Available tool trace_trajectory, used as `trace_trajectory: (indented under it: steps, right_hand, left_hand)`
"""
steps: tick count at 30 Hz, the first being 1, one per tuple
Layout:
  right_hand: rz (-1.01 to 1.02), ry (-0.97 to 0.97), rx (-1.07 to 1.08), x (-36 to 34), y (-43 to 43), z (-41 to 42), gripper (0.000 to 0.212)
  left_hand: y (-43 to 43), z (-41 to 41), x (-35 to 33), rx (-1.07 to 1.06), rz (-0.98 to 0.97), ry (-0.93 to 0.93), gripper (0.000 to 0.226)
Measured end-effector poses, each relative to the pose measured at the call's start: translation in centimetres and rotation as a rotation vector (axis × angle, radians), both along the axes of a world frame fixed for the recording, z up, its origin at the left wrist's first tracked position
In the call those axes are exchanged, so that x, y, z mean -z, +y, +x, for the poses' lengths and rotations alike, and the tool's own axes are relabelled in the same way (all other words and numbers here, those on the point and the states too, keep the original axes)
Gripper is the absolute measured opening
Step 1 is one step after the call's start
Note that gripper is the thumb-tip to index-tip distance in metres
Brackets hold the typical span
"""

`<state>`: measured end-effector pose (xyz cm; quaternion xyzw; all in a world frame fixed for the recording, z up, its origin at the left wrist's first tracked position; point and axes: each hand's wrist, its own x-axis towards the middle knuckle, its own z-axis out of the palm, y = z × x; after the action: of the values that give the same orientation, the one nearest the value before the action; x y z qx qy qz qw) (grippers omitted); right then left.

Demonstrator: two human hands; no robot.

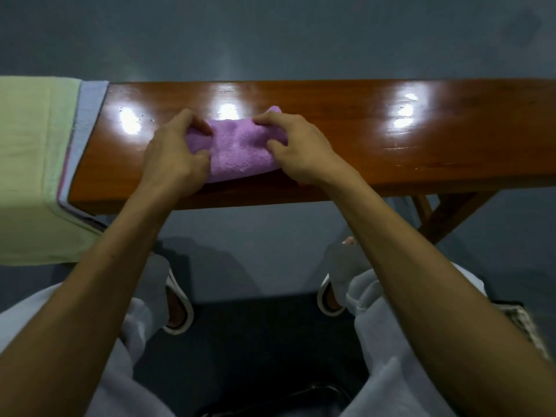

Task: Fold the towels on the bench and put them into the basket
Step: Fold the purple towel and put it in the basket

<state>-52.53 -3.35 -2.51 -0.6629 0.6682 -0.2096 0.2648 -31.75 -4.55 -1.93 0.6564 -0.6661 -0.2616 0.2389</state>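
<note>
Caught mid-fold at the middle of the worktop (pixel 421 139): a small purple towel (pixel 240 152), pinched at its left end by the left hand (pixel 174 155) and at its right end by the right hand (pixel 298 149), fingers and thumbs of both curled into the pile. Bunched rather than flat, with one corner poking up at the far side beside the right hand; by the look of it, a fold only half made. Likely to spring open on any slackening of either pinch, given plush this thick and slow to take a crease. Lying close to the near edge, so liable to slip off toward the floor (pixel 255 236) under a careless pull, helped along by the glossy varnish. Liable too to end up lopsided through uneven tugs from the two sides. Draped over the left end of the worktop, well apart from the hands: a pale green towel (pixel 30 164) on top of a blue-grey towel (pixel 90 115), apparently awaiting their turn and easily dragged down by a passing elbow. Polished reddish-brown wood, throwing back three bright glares; slanted braces below at the right. Underfoot, grey floor, a darker mat (pixel 255 341), white slippers (pixel 180 314). No basket plainly in view; a dark shape at the bottom edge, too dim to tell.
</note>
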Motion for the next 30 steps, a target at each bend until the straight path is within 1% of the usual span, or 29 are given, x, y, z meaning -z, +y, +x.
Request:
trace_trajectory:
  steps: [2, 5, 9, 14, 17, 21, 25, 28, 30]
  right_hand:
    - [-0.018, -0.084, 0.004, -0.2, 0.3, -0.8, 0.045]
    - [-0.038, -0.2, 0.005, -0.9, 0.8, -2.0, 0.036]
    - [-0.107, -0.285, 0.023, -1.4, 1.2, -2.8, 0.029]
    - [-0.142, -0.366, 0.071, -1.8, 1.9, -3.2, 0.031]
    - [-0.114, -0.405, 0.093, -2.1, 2.5, -3.1, 0.037]
    - [-0.089, -0.427, 0.103, -2.5, 3.3, -3.0, 0.047]
    - [-0.145, -0.415, 0.1, -2.9, 4.2, -3.6, 0.048]
    - [-0.162, -0.392, 0.11, -2.8, 5.7, -4.9, 0.05]
    - [-0.17, -0.37, 0.123, -2.3, 7.0, -6.1, 0.05]
  left_hand:
    - [0.3, -0.2, 0.1, 0.035, 0.008, 0.082, 0.028]
    - [0.7, -0.4, 0.2, 0.059, 0.012, 0.196, 0.023]
    - [0.7, -0.8, 0.1, 0.042, 0.026, 0.361, 0.019]
    - [0.8, -1.2, 0.0, 0.046, 0.067, 0.562, 0.034]
    - [1.2, -1.5, -0.1, 0.054, 0.026, 0.561, 0.039]
    - [1.5, -1.8, -0.2, 0.088, -0.008, 0.507, 0.032]
    - [2.3, -2.2, -0.6, 0.154, -0.005, 0.545, 0.024]
    - [3.2, -3.1, -0.8, 0.195, -0.001, 0.566, 0.026]
    - [4.0, -4.0, -0.7, 0.243, 0.002, 0.542, 0.029]
